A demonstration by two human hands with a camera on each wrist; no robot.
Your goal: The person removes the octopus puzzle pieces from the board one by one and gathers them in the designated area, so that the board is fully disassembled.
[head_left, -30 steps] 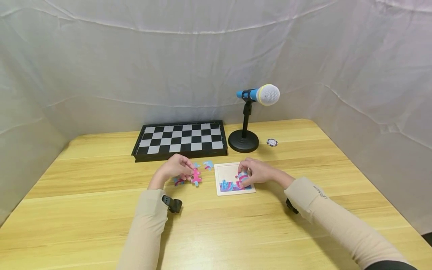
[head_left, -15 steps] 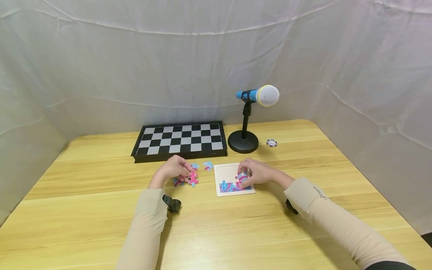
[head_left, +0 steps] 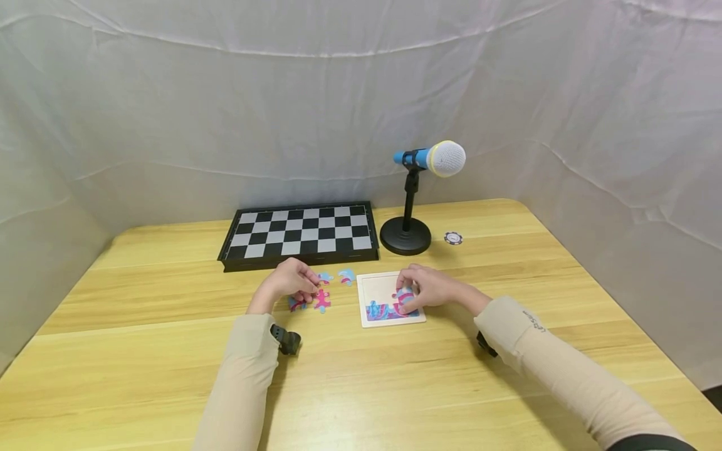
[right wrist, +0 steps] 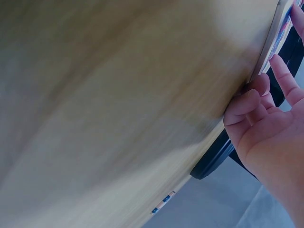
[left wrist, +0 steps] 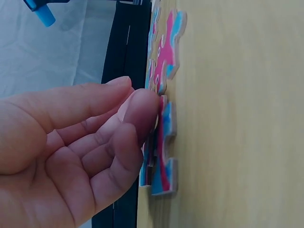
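In the head view my left hand (head_left: 291, 279) hovers over a small group of loose jigsaw puzzle pieces, fingers loosely bent. Its fingertips are right beside a pink puzzle piece (head_left: 322, 301) that lies on the table. Blue and pink pieces (left wrist: 165, 142) lie by the fingers in the left wrist view, partly covered by them. My right hand (head_left: 431, 287) is over the white puzzle tray (head_left: 363, 313), thumb and index finger around a blue and pink puzzle piece (head_left: 405, 295) at its right side. A strip of fitted pieces (head_left: 379, 311) fills the tray's near edge.
A folding chessboard (head_left: 301, 232) lies behind the loose pieces. Right of it stands a blue microphone (head_left: 445, 158) on a black stand (head_left: 405, 237), with a poker chip (head_left: 454, 238) nearby. Another loose blue piece (head_left: 346, 276) lies left of the tray. White cloth hangs behind.
My left hand held the pink piece, moved it slightly left, and set it down on the table. The right hand has stayed on its piece at the tray.
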